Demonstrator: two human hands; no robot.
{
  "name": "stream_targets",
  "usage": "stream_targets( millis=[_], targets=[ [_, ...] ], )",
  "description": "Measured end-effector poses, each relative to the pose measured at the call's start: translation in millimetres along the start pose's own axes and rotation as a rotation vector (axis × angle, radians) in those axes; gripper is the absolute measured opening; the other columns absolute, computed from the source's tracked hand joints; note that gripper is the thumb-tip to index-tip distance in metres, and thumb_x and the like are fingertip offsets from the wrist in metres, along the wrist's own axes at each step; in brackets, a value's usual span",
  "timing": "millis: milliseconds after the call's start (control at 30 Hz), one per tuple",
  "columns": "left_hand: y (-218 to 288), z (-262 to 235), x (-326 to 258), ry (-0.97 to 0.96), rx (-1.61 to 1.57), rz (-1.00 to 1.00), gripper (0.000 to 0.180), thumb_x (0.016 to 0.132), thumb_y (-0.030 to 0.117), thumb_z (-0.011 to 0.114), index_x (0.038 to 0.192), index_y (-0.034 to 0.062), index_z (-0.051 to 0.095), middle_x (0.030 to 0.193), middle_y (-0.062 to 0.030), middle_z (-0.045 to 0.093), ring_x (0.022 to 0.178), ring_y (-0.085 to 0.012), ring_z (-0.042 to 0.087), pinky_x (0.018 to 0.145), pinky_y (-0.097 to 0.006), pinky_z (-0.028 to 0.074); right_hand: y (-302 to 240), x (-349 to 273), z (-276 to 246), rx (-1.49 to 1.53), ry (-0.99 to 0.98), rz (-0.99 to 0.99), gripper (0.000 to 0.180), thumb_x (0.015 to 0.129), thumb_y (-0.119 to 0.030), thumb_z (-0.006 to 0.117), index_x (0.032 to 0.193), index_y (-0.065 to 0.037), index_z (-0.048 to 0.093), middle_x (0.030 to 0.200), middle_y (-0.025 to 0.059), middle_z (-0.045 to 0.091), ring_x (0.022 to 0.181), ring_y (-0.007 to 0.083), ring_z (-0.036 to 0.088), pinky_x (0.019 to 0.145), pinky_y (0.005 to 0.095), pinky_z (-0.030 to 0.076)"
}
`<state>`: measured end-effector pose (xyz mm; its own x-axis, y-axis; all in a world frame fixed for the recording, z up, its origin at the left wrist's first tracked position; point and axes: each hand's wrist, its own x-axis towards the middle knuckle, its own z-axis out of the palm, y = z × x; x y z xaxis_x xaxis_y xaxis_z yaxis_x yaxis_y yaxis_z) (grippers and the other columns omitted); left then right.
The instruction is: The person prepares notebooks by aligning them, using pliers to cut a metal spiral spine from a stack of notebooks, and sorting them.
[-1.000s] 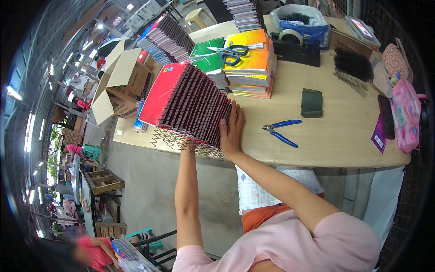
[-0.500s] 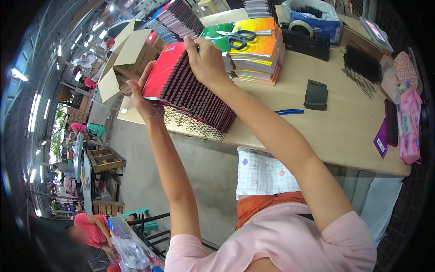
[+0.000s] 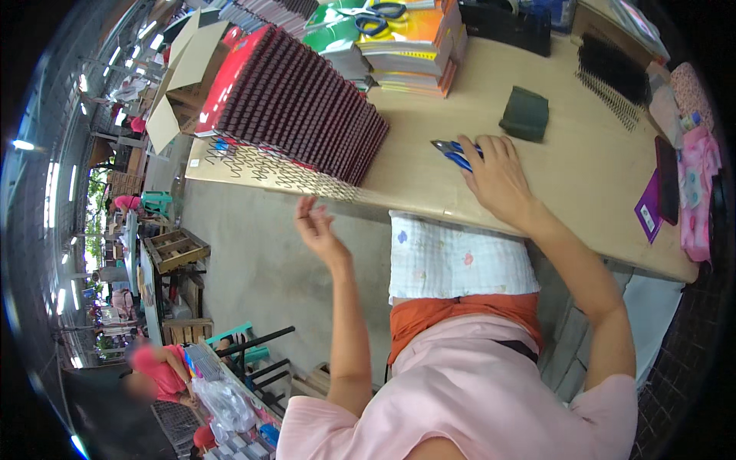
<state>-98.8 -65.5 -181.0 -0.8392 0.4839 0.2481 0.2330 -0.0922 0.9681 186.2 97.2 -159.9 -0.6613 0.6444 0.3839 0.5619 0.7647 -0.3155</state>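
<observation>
A tall stack of red spiral notebooks stands at the table's left, its dark coil bindings turned toward me. Long unwound ends of wire coil stick out from the stack past the table's edge. Just off that edge, below the wire ends, my left hand is in the air with loosely bent fingers and nothing visible in it. My right hand rests on the table with its fingers around the blue handles of a pair of pliers. The pliers' dark jaws point left, toward the stack.
Behind are green and yellow notebooks with scissors on top. A dark green pad, black wire coils, a phone and a pink pouch lie rightward. An open carton stands left; co-workers sit beyond.
Both hands have left the red notebooks. My right hand moved down and right to the pliers, which are now turned; my left hand dropped below the table's edge.
</observation>
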Motion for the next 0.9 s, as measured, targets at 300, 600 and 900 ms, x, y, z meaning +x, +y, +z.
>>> stream_targets(
  millis=[300,600,900],
  targets=[
    [0.0,41.6,-8.2,-0.08,0.586,0.213,0.035,0.082,0.016,0.081,0.109,-0.0017,0.067,0.095,-0.008,0.073,0.076,-0.0122,0.061,0.063,-0.026,0.045,-52.3,46.4,29.9,0.076,-0.043,-0.11,0.033,0.092,-0.018,0.059,0.119,0.0,0.056,0.11,0.0201,0.059,0.096,0.0347,0.065,0.081,0.0486,0.054],
    [-7.4,30.7,-1.4,-0.126,0.446,0.133,0.014,0.091,0.002,0.068,0.104,-0.0036,0.067,0.095,-0.0099,0.075,0.081,-0.0118,0.069,0.064,-0.024,0.049,-93.8,69.2,57.2,0.105,-0.389,-0.097,0.05,0.086,-0.044,0.068,0.117,-0.006,0.06,0.117,0.0094,0.061,0.114,0.0291,0.057,0.096,0.0575,0.042],
    [0.1,34.1,-5.5,-0.1,0.362,0.037,0.016,0.088,0.006,0.074,0.101,-0.0023,0.07,0.092,-0.0089,0.075,0.079,-0.0142,0.069,0.072,-0.028,0.052,-101.5,63.6,69.2,-0.148,-0.14,-0.045,0.044,0.086,-0.046,0.069,0.119,-0.017,0.064,0.117,0.0059,0.061,0.116,0.0261,0.054,0.092,0.0564,0.04]
  ],
)
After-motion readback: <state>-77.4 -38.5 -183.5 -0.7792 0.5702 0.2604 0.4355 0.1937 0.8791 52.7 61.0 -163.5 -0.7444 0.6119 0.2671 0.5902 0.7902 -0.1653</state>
